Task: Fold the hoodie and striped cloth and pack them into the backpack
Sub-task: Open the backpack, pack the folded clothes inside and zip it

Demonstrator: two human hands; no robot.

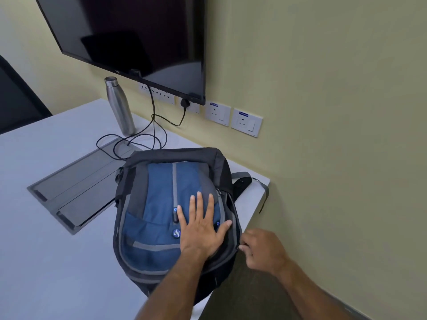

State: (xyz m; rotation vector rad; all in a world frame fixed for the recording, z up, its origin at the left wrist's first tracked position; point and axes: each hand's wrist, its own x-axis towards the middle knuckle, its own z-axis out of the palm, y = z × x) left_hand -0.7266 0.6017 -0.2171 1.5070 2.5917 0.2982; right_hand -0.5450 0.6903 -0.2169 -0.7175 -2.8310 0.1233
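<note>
A blue, grey and black backpack (pixel 157 195) lies front-up at the table's right end, bulging. My left hand (pixel 201 227) presses flat on its front panel, fingers spread and straight. My right hand (pixel 263 250) is at the bag's right side and pinches the zipper pull (pixel 238 247) on the side seam. The zip line above that pull looks slightly parted. No hoodie or striped cloth is visible; the bag's inside is hidden.
The white table (pixel 46 262) holds a steel bottle (pixel 120 107), a grey recessed cable hatch (pixel 76 185) and looped black cables (pixel 138 139). A wall-mounted monitor (pixel 138 31) and wall sockets (pixel 231 116) sit behind. The table's right edge is just past the bag.
</note>
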